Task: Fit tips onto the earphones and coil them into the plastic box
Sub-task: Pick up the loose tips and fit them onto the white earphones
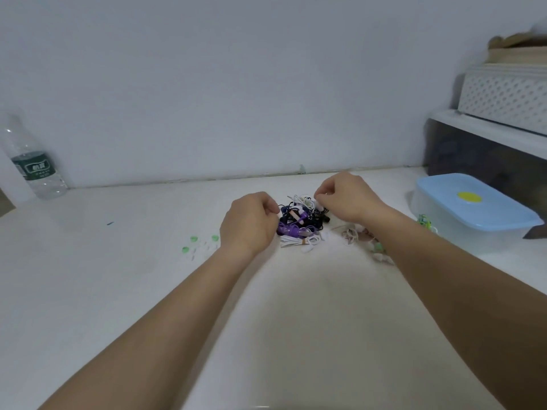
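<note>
Earphones lie tangled mid-tabletop, between the hands. The step looks like picking one pair loose. The right hand pinches a white piece at the heap's far right. The left hand curls at its left edge, and I cannot tell whether its grip holds anything. Next comes drawing a pair free, then fetching the green tips to the left.

**Curled fingers hide the work over a knot of earphones**

The left hand shows only its back, its grip out of sight, so whether it holds anything cannot be told. The right hand pinches something white at the heap's top; bud or cord, too small to say. Its forearm covers part of the pale oddments on the surface. The loose tips blur together, the bottle label is unreadable, and the lidded plastic box conceals its contents.
</note>
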